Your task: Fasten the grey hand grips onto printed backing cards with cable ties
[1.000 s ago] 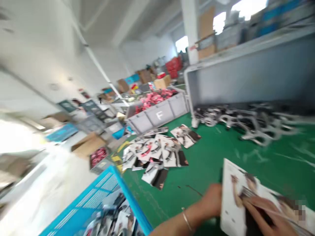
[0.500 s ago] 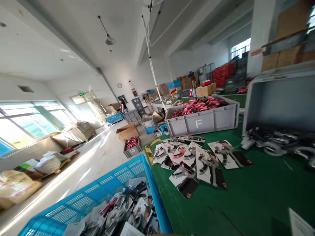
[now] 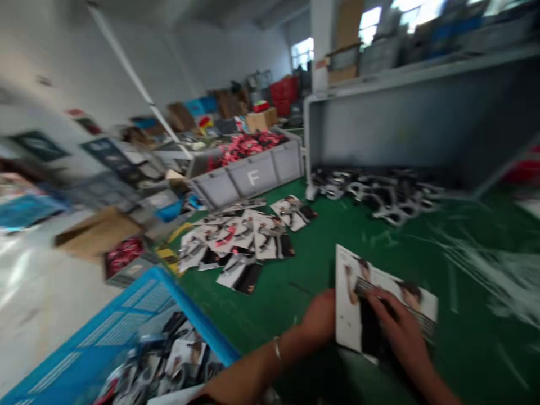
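Observation:
My left hand [image 3: 319, 316] grips the left edge of white printed cards [image 3: 346, 304], its fingers hidden behind them. Across the front of the cards lies my right hand [image 3: 399, 329], fingers bent over a dark part of the print. Motion smears both hands. The cards are held up at a tilt above the green table [image 3: 295, 295]. Further left on the table, grey-handled tools, one with red, lie on a spread of printed cards [image 3: 265, 239].
A blue mesh crate [image 3: 189, 309] of carded tools stands at the lower left. Behind are a grey bin [image 3: 253, 180] marked F, full of red-handled tools, and a tipped grey bin [image 3: 379, 124] with loose grey tools [image 3: 390, 202] at its mouth. Plastic wrap [image 3: 506, 275] lies right.
The view has swung right and down. Both my hands have come into view with printed cards between them; earlier only a card corner showed at the lower right.

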`<state>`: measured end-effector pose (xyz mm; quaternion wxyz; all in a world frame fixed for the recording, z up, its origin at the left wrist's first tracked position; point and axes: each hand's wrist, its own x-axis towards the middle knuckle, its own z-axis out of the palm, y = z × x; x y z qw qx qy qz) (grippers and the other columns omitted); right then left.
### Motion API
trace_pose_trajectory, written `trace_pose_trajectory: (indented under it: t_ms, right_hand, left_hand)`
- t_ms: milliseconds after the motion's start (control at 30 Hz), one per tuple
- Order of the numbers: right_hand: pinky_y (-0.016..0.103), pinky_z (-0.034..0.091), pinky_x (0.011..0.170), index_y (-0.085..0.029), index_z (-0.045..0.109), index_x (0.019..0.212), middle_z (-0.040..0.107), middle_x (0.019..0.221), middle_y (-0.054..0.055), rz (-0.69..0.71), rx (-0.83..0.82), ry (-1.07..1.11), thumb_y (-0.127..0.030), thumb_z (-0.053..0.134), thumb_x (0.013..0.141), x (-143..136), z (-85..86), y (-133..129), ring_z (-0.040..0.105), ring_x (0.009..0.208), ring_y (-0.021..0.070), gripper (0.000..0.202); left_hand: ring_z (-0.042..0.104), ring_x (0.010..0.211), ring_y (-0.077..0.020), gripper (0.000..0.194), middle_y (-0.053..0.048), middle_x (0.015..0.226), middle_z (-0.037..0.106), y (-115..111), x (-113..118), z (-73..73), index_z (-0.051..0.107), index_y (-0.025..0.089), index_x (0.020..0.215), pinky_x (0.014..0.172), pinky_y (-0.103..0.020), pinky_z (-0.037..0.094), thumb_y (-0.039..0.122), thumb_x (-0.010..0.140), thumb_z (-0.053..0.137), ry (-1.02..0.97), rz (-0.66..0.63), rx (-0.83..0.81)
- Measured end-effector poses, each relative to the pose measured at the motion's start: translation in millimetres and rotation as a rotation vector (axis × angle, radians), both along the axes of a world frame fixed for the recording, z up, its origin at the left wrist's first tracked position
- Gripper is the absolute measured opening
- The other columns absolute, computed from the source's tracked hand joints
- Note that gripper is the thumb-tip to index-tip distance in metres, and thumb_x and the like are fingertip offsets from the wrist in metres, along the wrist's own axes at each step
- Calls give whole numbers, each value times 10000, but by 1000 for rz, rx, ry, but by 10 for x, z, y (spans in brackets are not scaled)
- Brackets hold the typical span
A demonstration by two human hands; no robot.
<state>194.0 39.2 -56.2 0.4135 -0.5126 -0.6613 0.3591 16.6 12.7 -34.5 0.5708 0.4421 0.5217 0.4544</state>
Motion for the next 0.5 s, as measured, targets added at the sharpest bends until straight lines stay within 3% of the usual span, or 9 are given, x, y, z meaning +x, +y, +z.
trace_pose_trajectory:
  t_ms: [67,200,367,500]
  right_hand:
    - [420,486,902,-263,697,955,711,1022,61,-13,-49,89,-487,527,922,75,-35,-24,634,991,286,283]
    - [361,466,888,-235,663,1009,684,1013,51,0,-37,149,-387,523,956,90,-91,22,618,980,230,214]
    - [323,448,839,-235,642,989,652,965,38,70,-4,105,-328,513,971,87,-60,-28,603,926,203,161]
    - [314,443,827,-235,639,979,647,947,27,91,3,71,-313,516,969,70,-71,-27,606,897,194,146]
  left_hand:
    - [638,937,-256,195,-83,1023,729,48,9,-142,769,195,897,923,-366,480,149,736,670,193,-123,150]
    - [636,1006,-239,250,-75,1109,705,104,-15,-345,759,217,987,916,-343,483,132,796,622,259,-214,327]
    - [641,905,-213,213,-59,1001,703,68,-33,-350,751,200,960,832,-297,493,141,782,651,315,-100,326]
    - [606,743,-179,133,-36,825,675,140,-54,-346,739,162,852,695,-254,476,140,776,632,346,-143,254]
